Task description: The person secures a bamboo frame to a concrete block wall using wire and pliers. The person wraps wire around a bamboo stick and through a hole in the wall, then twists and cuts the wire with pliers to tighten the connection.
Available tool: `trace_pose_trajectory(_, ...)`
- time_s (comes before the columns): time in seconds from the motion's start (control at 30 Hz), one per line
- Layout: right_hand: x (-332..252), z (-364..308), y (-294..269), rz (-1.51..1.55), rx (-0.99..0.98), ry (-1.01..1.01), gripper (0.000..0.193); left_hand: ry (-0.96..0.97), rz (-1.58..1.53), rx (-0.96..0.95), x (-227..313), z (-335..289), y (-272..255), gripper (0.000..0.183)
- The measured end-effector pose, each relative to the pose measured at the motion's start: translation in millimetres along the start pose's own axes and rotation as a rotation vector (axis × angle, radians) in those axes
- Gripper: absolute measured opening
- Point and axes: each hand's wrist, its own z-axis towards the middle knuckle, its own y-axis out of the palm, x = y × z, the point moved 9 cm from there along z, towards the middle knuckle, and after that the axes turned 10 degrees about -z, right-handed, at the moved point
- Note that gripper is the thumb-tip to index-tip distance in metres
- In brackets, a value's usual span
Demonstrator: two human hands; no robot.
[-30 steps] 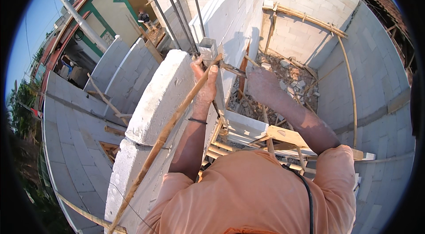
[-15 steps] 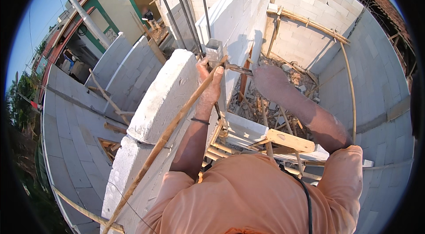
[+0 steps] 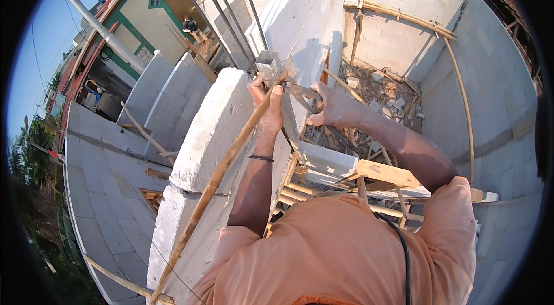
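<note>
My left hand (image 3: 266, 111) is closed around the upper end of a long wooden stick (image 3: 216, 181), its thumb lying over the end. The stick slants down to the lower left across a thick white block wall (image 3: 210, 126). Just beyond those fingers, a grey metal box-like piece (image 3: 268, 66) sits by the wall's end, at the foot of several upright steel rods (image 3: 234, 13). My right hand (image 3: 336, 106) grips pincers (image 3: 303, 94) by their handles, which stand apart. Their jaws point at the stick's end; what they touch there is too small to tell.
Bamboo and plank scaffolding (image 3: 384, 173) lies below my right arm. Rubble (image 3: 389, 97) covers the ground between the walls. A bamboo pole (image 3: 461, 109) leans along the right wall (image 3: 496, 103). Far off at upper left, a person (image 3: 190, 25) is near a green-trimmed house.
The pincers' handles have spread apart, and my right hand has moved left, nearer my left hand. My left hand keeps its hold on the stick. The whole view has shifted slightly.
</note>
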Motion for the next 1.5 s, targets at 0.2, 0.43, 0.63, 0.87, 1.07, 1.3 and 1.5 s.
trace_pose_trajectory(0.2, -44, -28, -13, -1.150, 0.534, -0.283, 0.044, 0.014, 0.024, -0.004, 1, -2, 1, 0.068)
trace_pose_trajectory(0.43, -6, 2, 5, -0.554, -0.022, -0.071, 0.040, 0.007, 0.029, 0.014, 0, -1, -2, 0.065)
trace_pose_trajectory(0.63, 23, 8, 31, -0.007, -0.035, -0.031, 0.046, -0.019, 0.025, 0.042, 0, -2, -4, 0.060)
trace_pose_trajectory(0.87, 22, 21, 36, -0.035, 0.079, -0.122, 0.043, -0.058, -0.058, 0.044, -2, 1, -6, 0.060)
trace_pose_trajectory(1.07, -3, 0, 52, 1.201, -0.527, 0.059, 0.042, -0.027, 0.003, 0.037, -1, 2, -6, 0.057)
trace_pose_trajectory(1.3, 7, 5, 27, 0.620, -0.376, 0.075, 0.045, -0.032, -0.004, 0.038, -3, 1, -4, 0.061)
trace_pose_trajectory(1.5, -1, 10, -19, -0.372, 0.074, -0.109, 0.054, -0.036, -0.034, 0.046, -1, 1, -4, 0.059)
